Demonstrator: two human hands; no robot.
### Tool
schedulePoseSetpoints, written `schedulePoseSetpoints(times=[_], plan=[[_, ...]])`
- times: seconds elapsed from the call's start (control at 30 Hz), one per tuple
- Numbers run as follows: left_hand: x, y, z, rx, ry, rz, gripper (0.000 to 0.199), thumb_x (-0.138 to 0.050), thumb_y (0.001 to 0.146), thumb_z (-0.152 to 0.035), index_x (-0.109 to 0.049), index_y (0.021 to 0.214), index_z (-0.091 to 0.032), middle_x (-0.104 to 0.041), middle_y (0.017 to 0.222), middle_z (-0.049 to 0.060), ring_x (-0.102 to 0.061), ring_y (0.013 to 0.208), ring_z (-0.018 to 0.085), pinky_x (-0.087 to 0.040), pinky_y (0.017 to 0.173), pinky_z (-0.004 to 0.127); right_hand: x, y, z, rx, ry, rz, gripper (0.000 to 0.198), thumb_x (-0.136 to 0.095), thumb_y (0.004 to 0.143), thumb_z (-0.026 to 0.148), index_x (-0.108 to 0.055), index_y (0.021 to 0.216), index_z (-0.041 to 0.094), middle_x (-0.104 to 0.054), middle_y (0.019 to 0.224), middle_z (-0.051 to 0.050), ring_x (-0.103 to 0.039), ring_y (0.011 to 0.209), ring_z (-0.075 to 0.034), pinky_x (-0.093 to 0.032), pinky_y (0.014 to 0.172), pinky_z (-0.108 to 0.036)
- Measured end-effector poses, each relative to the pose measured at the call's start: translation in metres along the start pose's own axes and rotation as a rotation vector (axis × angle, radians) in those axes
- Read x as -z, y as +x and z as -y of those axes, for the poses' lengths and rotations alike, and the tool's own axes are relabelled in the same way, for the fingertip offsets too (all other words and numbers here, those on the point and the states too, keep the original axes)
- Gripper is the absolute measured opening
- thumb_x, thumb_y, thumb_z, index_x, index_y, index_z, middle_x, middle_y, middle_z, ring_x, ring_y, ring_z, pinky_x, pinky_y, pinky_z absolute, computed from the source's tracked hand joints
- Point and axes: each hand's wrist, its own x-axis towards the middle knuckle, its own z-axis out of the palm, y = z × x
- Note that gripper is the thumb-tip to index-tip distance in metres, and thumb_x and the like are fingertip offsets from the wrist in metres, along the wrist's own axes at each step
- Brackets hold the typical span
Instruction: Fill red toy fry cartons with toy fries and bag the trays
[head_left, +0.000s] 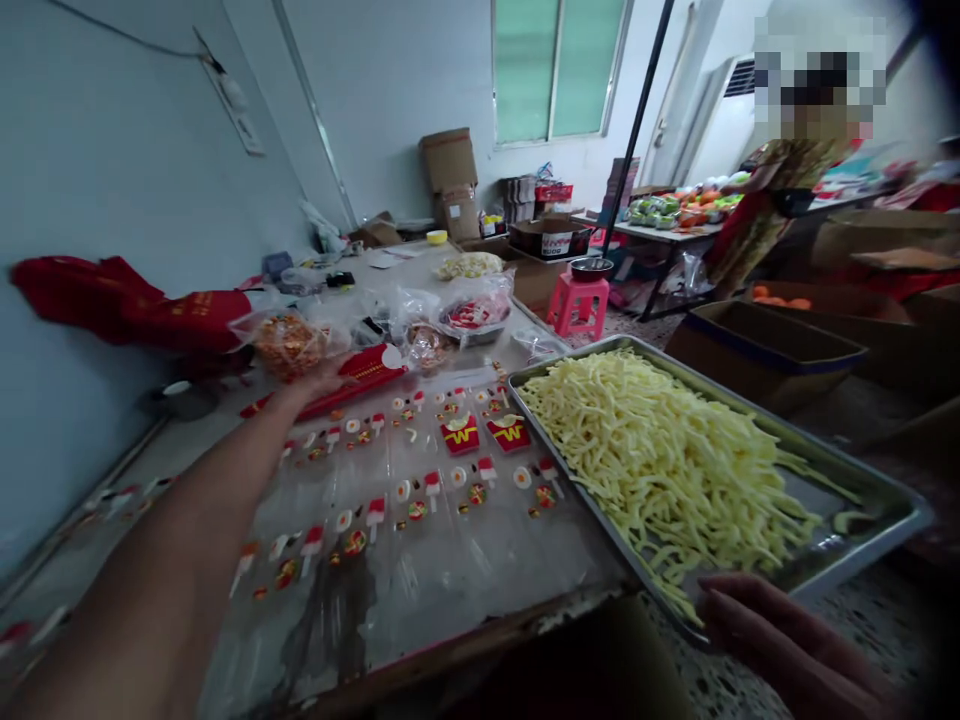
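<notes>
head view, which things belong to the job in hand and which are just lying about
Likely the job:
yellow strips
metal tray
red stack at the left hand
two filled red cartons
clear packets

Likely lying about:
pink stool
dark bowl
cardboard boxes

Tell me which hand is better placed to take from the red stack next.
Left, most likely: the left hand is right at the red stack, while the right hand is by the tray's near edge.

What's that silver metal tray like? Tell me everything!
This rectangular silver metal tray lies open side up, with a raised rim and rounded corners. Crinkled pale yellow strips are heaped inside; bare metal shows at right. Its left side overlaps the grey table in view. The right hand is at its near edge, contact unclear.
</notes>
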Motion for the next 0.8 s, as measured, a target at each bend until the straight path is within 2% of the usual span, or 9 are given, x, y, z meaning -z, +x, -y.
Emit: schedulePoseSetpoints(times=[0.1, 0.2, 0.33, 0.43, 0.47, 0.53, 0.6, 0.67, 0.8], plan=[[0.015, 0.001, -0.035, -0.043, 0.033, 0.107, 0.069, -0.074, 0.078, -0.050, -0.059, 0.134, -0.012, -0.070, 0.127, 0.002, -0.057, 0.123, 0.025, -0.042, 0.114, 0.031, 0.008, -0.003, -0.011, 0.111, -0.038, 0.086, 0.035, -0.081, 0.071, 0.067, -0.081, 0.094, 0.040, -0.078, 0.104, -0.011, -0.073, 0.102, -0.034, -0.061, 0.088, -0.044], [0.014, -0.003, -0.075, -0.084, 0.034, 0.183, 0.079, -0.075, 0.074, -0.050, -0.057, 0.143, -0.016, -0.066, 0.144, 0.005, -0.057, 0.132, 0.028, -0.043, 0.115, 0.031, -0.016, 0.001, 0.003, 0.290, -0.066, 0.196, 0.036, -0.078, 0.079, 0.065, -0.081, 0.097, 0.034, -0.078, 0.101, -0.010, -0.072, 0.099, -0.032, -0.058, 0.084, -0.041], [-0.016, -0.014, -0.116, -0.208, -0.026, 0.321, 0.085, -0.072, 0.076, -0.053, -0.052, 0.152, -0.019, -0.062, 0.152, 0.008, -0.056, 0.138, 0.032, -0.045, 0.116, 0.036, -0.095, 0.031, 0.054, 0.614, -0.024, 0.224, 0.037, -0.068, 0.091, 0.059, -0.080, 0.104, 0.026, -0.078, 0.103, -0.008, -0.071, 0.097, -0.028, -0.053, 0.087, -0.037], [-0.043, -0.014, -0.129, -0.332, -0.105, 0.351, 0.089, -0.071, 0.077, -0.053, -0.048, 0.156, -0.019, -0.056, 0.158, 0.010, -0.049, 0.146, 0.031, -0.038, 0.123, 0.038, -0.163, 0.071, 0.098, 0.904, -0.139, 0.119, 0.033, -0.062, 0.097, 0.046, -0.080, 0.106, 0.020, -0.075, 0.107, -0.010, -0.069, 0.089, -0.023, -0.052, 0.082, -0.033], [-0.051, -0.010, -0.131, -0.365, -0.128, 0.368, 0.089, -0.071, 0.077, -0.051, -0.048, 0.156, -0.019, -0.057, 0.157, 0.010, -0.050, 0.145, 0.031, -0.038, 0.122, 0.038, -0.182, 0.085, 0.112, 0.922, -0.241, 0.077, 0.031, -0.061, 0.098, 0.041, -0.080, 0.110, 0.019, -0.074, 0.108, -0.011, -0.068, 0.086, -0.022, -0.051, 0.082, -0.033], [-0.061, 0.002, -0.132, -0.401, -0.155, 0.422, 0.086, -0.071, 0.077, -0.047, -0.051, 0.154, -0.018, -0.063, 0.150, 0.010, -0.055, 0.138, 0.031, -0.043, 0.118, 0.037, -0.213, 0.111, 0.136, 0.948, -0.472, 0.000, 0.030, -0.060, 0.099, 0.035, -0.079, 0.115, 0.018, -0.074, 0.115, -0.013, -0.068, 0.095, -0.023, -0.050, 0.086, -0.034], [-0.066, 0.019, -0.132, -0.407, -0.158, 0.464, 0.083, -0.072, 0.075, -0.042, -0.054, 0.152, -0.017, -0.067, 0.144, 0.010, -0.059, 0.132, 0.031, -0.047, 0.114, 0.037, -0.233, 0.132, 0.157, 0.941, -0.669, -0.050, 0.029, -0.062, 0.098, 0.033, -0.080, 0.114, 0.016, -0.074, 0.115, -0.015, -0.067, 0.104, -0.026, -0.049, 0.090, -0.035], [-0.067, 0.037, -0.131, -0.398, -0.169, 0.487, 0.084, -0.073, 0.073, -0.039, -0.054, 0.152, -0.016, -0.068, 0.141, 0.011, -0.060, 0.130, 0.032, -0.047, 0.113, 0.038, -0.244, 0.152, 0.177, 0.893, -0.764, -0.051, 0.027, -0.064, 0.097, 0.034, -0.081, 0.107, 0.016, -0.077, 0.107, -0.014, -0.068, 0.101, -0.027, -0.048, 0.086, -0.034], [-0.065, 0.072, -0.127, -0.392, -0.252, 0.596, 0.093, -0.080, 0.070, -0.046, -0.052, 0.155, -0.019, -0.071, 0.139, 0.010, -0.061, 0.128, 0.031, -0.049, 0.111, 0.040, -0.249, 0.199, 0.210, 0.760, -0.777, 0.026, 0.026, -0.071, 0.091, 0.037, -0.083, 0.094, 0.014, -0.076, 0.086, -0.010, -0.068, 0.083, -0.023, -0.047, 0.074, -0.031]])
